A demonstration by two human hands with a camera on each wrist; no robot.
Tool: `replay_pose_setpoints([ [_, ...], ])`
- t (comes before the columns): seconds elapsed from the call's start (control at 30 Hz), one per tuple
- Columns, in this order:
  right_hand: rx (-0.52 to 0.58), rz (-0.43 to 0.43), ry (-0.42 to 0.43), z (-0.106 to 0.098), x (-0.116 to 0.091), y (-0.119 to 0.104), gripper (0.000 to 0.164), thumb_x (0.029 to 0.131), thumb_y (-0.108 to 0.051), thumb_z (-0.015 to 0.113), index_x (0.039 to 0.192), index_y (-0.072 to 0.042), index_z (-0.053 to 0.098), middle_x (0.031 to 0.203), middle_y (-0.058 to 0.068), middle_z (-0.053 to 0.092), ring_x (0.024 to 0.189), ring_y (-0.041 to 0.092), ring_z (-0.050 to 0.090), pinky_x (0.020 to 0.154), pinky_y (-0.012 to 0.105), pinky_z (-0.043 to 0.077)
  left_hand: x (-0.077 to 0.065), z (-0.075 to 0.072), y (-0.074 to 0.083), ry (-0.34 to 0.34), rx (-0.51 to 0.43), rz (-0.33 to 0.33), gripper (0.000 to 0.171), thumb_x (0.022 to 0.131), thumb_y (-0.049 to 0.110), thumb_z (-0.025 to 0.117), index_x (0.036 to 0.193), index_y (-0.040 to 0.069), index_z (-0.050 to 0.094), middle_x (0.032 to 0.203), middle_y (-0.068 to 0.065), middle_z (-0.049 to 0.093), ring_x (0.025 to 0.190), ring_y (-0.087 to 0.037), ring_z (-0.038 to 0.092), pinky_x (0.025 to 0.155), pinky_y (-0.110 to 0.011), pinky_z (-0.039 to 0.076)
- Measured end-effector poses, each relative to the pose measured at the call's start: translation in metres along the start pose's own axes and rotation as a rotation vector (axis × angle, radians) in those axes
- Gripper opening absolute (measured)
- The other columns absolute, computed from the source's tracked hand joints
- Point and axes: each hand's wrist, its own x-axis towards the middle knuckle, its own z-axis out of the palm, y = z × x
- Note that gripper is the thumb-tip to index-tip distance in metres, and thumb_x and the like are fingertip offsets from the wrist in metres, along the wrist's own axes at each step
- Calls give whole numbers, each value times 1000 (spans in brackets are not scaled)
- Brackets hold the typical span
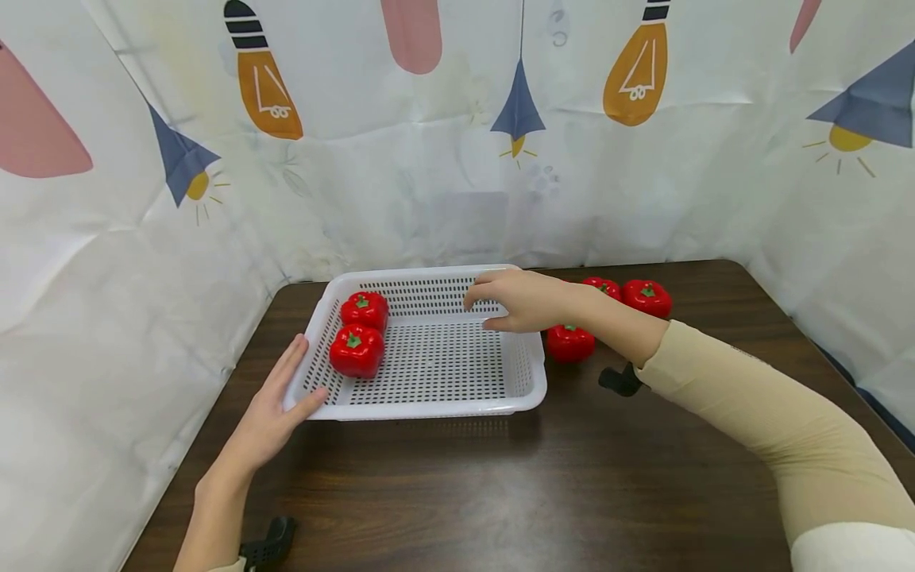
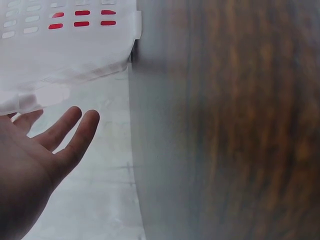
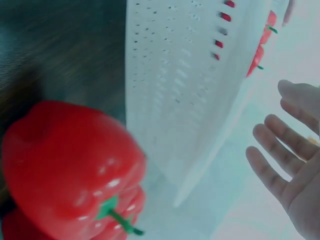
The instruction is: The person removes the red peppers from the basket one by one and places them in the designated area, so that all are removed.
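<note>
A white perforated plastic basket [image 1: 422, 409] sits on the table with two red bell peppers, one pepper [image 1: 364, 308] behind the other pepper [image 1: 356, 351], at its left end. My left hand [image 1: 266, 413] is at the basket's left front corner, thumb over the rim and fingers extended along the outer side. Above the basket's right end hovers my right hand [image 1: 525, 300], its fingers spread and holding nothing. Just right of the basket lies a red bell pepper [image 1: 569, 343], partly covered by the right forearm; it looks large in the right wrist view, with a green stem [image 3: 119, 217].
Farther back right are another red pepper [image 1: 646, 297] and a partly hidden pepper [image 1: 602, 286]. A printed white cloth [image 1: 457, 175] hangs behind and around the dark wooden table [image 1: 443, 492]. Black straps [image 1: 268, 544] show at both wrists.
</note>
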Motion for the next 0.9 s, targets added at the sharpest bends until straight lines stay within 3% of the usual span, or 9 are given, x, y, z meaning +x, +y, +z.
replay_pose_setpoints([
  [0.3,25,-41,-52,-12,27,-13,37,97,-20,72,132,-12,65,130,3,64,117,21,60,101,36,49,0,0,2,-4,-8,-14,88,96,30,70,166,20,18,172,-3,10,150,-45,20,106,-75,27],
  [0.5,-18,-92,-62,-17,49,-25,38,97,-20,72,133,-12,64,128,2,65,115,19,61,100,33,48,0,-1,3,-2,-8,-7,88,96,29,71,166,18,19,172,-4,10,149,-45,22,107,-74,27],
  [0.7,-47,-84,-106,-12,75,-35,41,98,-24,71,137,-15,60,135,0,61,122,16,58,103,31,46,-1,-3,2,2,-11,-8,87,96,27,70,166,18,19,172,-3,10,150,-45,21,108,-74,25],
  [0.9,-42,-68,-151,0,101,-42,49,95,-24,75,140,-15,59,137,1,58,127,16,53,105,30,45,0,-2,5,-5,2,-7,88,96,28,71,166,18,19,172,-5,10,149,-46,22,105,-75,30],
])
